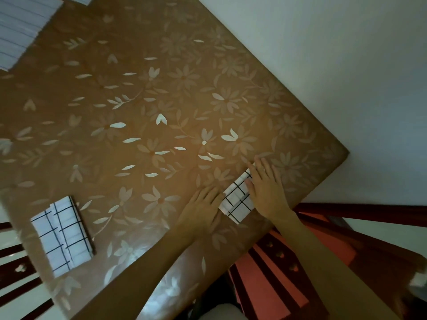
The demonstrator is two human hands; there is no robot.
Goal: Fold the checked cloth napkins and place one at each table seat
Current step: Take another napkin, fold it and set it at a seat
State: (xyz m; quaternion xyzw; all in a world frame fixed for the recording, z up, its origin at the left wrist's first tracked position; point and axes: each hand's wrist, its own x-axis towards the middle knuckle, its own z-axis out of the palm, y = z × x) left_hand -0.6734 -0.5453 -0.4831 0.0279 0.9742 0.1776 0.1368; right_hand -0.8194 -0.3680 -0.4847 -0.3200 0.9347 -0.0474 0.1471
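Note:
A folded white napkin with black checks (pixel 238 199) lies near the right edge of the brown flowered table (pixel 138 107), in front of a red chair. My left hand (pixel 203 209) rests flat on the table with its fingertips at the napkin's left edge. My right hand (pixel 265 188) lies flat on the napkin's right side, fingers spread and pointing up the table. Neither hand grips the cloth. A second folded checked napkin (pixel 63 234) lies at the table's lower left edge.
A red wooden chair (pixel 300 262) stands under the table's right edge. Another dark chair back (pixel 16 269) shows at the lower left. White floor (pixel 335 65) lies beyond the table's far edge. A pale striped thing (pixel 20 26) sits at the top left corner.

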